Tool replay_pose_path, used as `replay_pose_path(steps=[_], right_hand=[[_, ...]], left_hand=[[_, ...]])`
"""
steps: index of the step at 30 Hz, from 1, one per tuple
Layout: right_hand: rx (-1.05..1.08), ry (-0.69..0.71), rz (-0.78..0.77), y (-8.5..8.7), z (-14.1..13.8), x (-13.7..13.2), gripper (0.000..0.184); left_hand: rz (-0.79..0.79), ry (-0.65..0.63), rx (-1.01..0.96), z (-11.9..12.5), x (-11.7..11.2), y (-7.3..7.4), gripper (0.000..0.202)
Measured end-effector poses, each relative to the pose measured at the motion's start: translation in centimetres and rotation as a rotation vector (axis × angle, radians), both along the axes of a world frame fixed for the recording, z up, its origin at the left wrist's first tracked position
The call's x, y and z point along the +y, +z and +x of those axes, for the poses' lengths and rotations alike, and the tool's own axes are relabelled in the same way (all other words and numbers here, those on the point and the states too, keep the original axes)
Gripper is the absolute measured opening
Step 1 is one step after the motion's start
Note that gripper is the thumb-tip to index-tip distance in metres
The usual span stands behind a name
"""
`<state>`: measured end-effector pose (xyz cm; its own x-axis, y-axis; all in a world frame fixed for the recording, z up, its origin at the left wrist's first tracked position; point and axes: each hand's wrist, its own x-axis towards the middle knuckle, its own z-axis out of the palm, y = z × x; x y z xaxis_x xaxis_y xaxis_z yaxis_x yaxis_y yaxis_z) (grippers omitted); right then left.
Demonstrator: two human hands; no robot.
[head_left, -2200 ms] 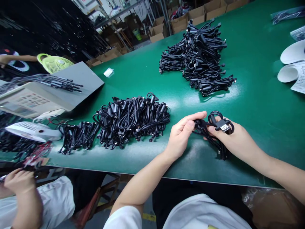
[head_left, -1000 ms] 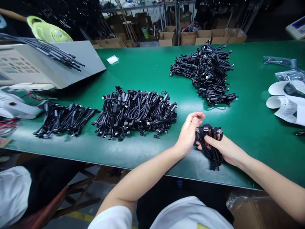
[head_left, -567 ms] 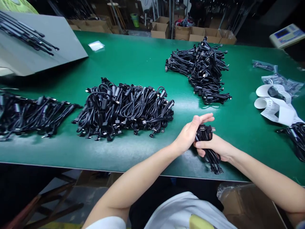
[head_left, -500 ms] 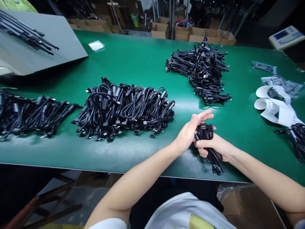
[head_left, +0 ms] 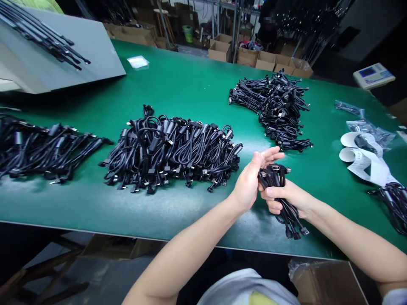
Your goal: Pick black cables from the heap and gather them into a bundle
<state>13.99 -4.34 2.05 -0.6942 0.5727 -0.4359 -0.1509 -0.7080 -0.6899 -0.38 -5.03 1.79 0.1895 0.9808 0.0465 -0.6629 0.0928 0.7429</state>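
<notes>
My right hand (head_left: 291,195) is wrapped round a bundle of black cables (head_left: 280,186), their connector ends bunched at the top and their other ends hanging out below. Flat and with fingers stretched out, my left hand (head_left: 252,180) rests against the left side of the bundle near the connectors. To the left lies a long pile of black cables (head_left: 178,148) on the green table (head_left: 197,216). Beyond my hands is another heap of cables (head_left: 280,110), stacked in crossing bundles.
More cables (head_left: 47,148) lie at the far left, below a grey box (head_left: 95,55) with cables on top. On the right are a curled paper label strip (head_left: 365,161), plastic bags (head_left: 370,129), a cable bundle (head_left: 396,205) and a scale (head_left: 374,76). Cardboard boxes (head_left: 265,61) stand behind.
The camera view has shifted slightly. My left hand still lies against the cable bundle in my right hand, and the bundle's lower ends have spread a little.
</notes>
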Motion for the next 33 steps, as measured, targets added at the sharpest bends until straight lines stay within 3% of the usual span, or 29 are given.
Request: replay_pose_path(steps=[3, 10, 17, 25, 30, 33], right_hand=[[0.096, 0.021, -0.067, -0.4, 0.1, 0.1, 0.021], [0.259, 0.065, -0.077, -2.2, 0.0, 0.4, 0.032], [0.353, 0.107, -0.084, -4.1, -0.4, 0.1, 0.045], [0.267, 0.129, -0.046, -5.2, -0.3, 0.3, 0.051], [0.072, 0.097, 0.068, -4.0, -0.3, 0.3, 0.052], [-0.092, 0.048, 0.214, -1.8, 0.1, 2.3, 0.038]], left_hand=[[0.011, -0.013, -0.009, -0.3, 0.1, 0.1, 0.057], [0.114, -0.033, 0.075, -1.2, -0.1, 0.6, 0.037], [0.28, 0.132, 0.53, -1.1, -0.8, 1.4, 0.047], [0.237, 0.112, 0.538, -1.1, -0.7, 1.5, 0.051], [0.235, 0.149, 0.563, -0.8, -0.8, 1.2, 0.05], [0.248, 0.333, 0.658, -0.6, -1.1, 0.8, 0.053]])
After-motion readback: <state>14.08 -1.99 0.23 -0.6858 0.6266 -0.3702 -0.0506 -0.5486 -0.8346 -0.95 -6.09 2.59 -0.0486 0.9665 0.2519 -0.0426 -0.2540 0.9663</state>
